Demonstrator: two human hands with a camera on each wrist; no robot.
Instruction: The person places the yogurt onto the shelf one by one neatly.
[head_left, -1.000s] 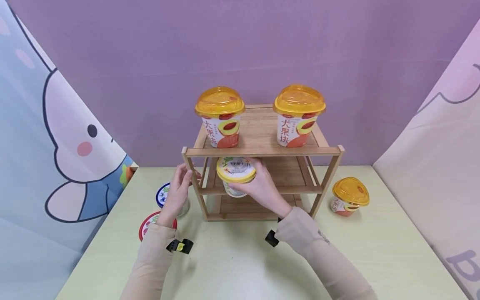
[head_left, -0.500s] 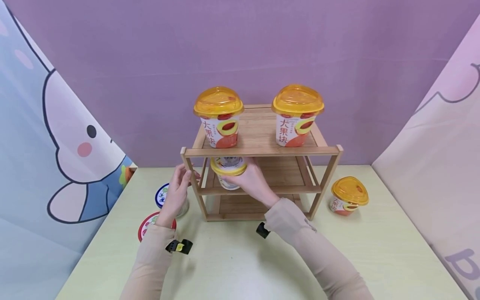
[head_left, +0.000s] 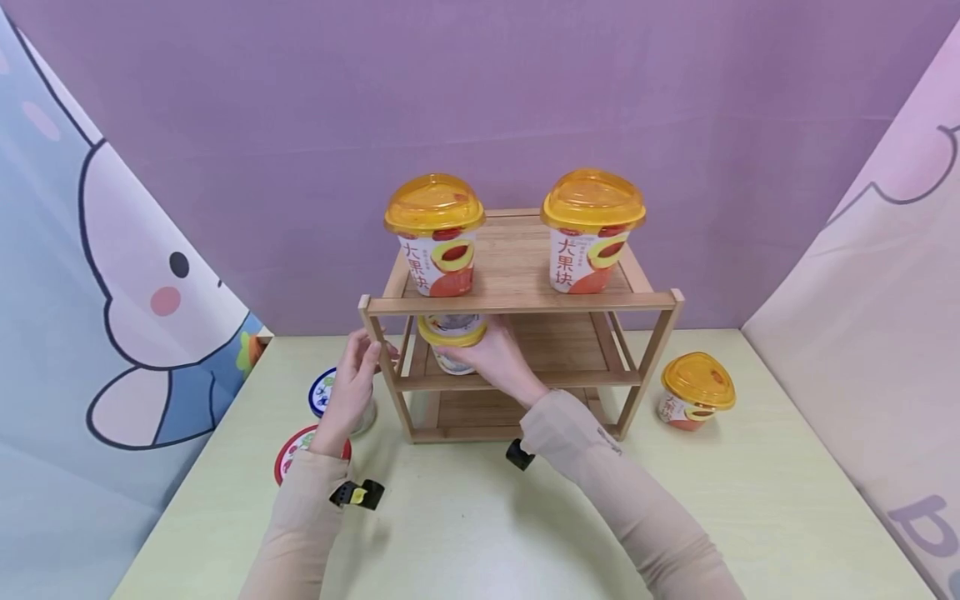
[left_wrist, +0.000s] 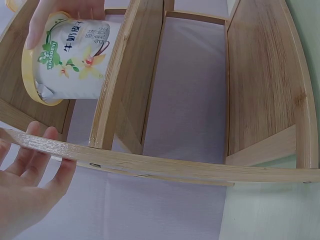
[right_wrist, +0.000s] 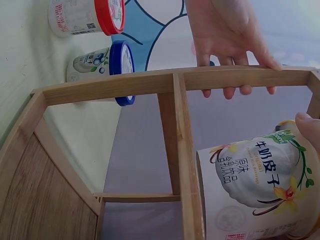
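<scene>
In the head view my right hand [head_left: 498, 358] grips a white dairy cup with a yellow lid [head_left: 452, 331], thumb in front. The cup sits within the middle level of a wooden three-tier rack [head_left: 517, 381], towards its left end; the top board hides part of its lid. Whether its base touches the board I cannot tell. My left hand [head_left: 352, 387] holds the rack's left upright, its fingertips [right_wrist: 228, 93] showing past the bar in the right wrist view. The cup's printed side [left_wrist: 75, 60] faces the left wrist camera.
Two fruit cups, a left one [head_left: 437, 237] and a right one [head_left: 588, 237], both with orange domed lids, stand on the top tier. Another fruit cup [head_left: 697, 392] is right of the rack. A blue-lidded cup [head_left: 322, 392] and red-lidded cup [head_left: 292, 454] stand left.
My right hand has carried the yellow-lidded cup left and deeper into the middle tier, so the top board covers more of it. My left hand has stayed on the upright.
</scene>
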